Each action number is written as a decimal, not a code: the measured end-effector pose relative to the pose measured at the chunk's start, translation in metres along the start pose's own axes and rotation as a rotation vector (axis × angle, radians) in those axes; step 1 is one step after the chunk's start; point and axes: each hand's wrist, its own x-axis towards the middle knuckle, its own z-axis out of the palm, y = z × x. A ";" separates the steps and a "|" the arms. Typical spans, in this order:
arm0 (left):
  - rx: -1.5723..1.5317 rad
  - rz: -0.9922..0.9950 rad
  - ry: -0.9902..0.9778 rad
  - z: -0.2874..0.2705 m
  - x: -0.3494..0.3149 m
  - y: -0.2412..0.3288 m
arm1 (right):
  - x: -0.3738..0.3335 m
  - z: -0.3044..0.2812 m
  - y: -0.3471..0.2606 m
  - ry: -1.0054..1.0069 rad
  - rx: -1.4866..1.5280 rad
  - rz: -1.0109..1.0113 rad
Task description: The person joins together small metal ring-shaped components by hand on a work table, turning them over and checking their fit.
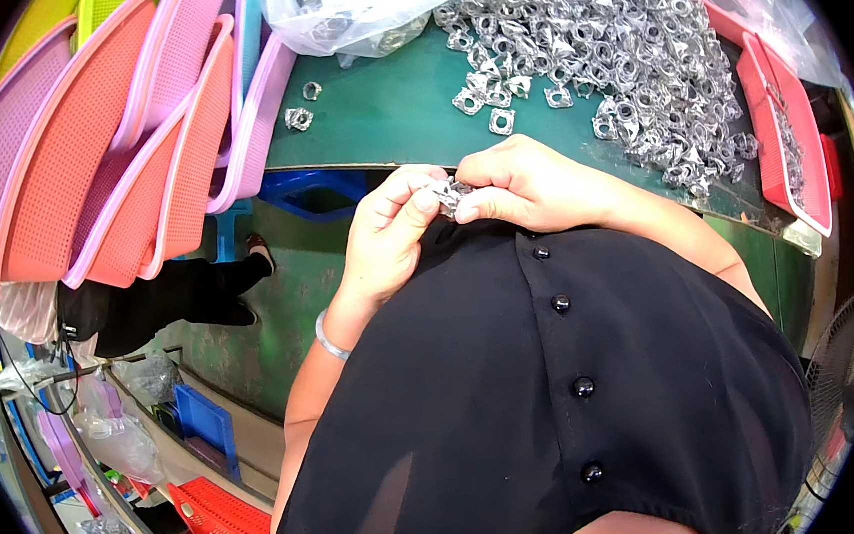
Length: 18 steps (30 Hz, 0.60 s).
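Close to my body, at the near edge of the green table, both hands meet around a small silver metal part. My left hand pinches it between thumb and fingers from the left. From the right, the thumb and curled forefinger of my right hand press on the same part. My fingers cover much of it. A large pile of similar metal parts, squarish with a round hole, spreads over the table at the far right. Two loose metal parts lie at the left, beyond my left hand.
Stacked plastic baskets in pink, purple and green lean at the left. A clear plastic bag holding parts sits at the back. Pink trays stand at the right edge, near a fan. Another person's leg shows below, left.
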 end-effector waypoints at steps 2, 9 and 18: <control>0.000 -0.043 -0.011 -0.001 0.001 0.000 | -0.001 0.000 0.001 -0.010 0.040 0.028; -0.209 -0.163 0.005 -0.005 0.010 -0.004 | 0.000 -0.006 0.005 0.102 0.047 0.150; -0.283 -0.269 0.001 -0.006 0.025 -0.001 | 0.002 -0.008 0.016 0.239 0.097 -0.034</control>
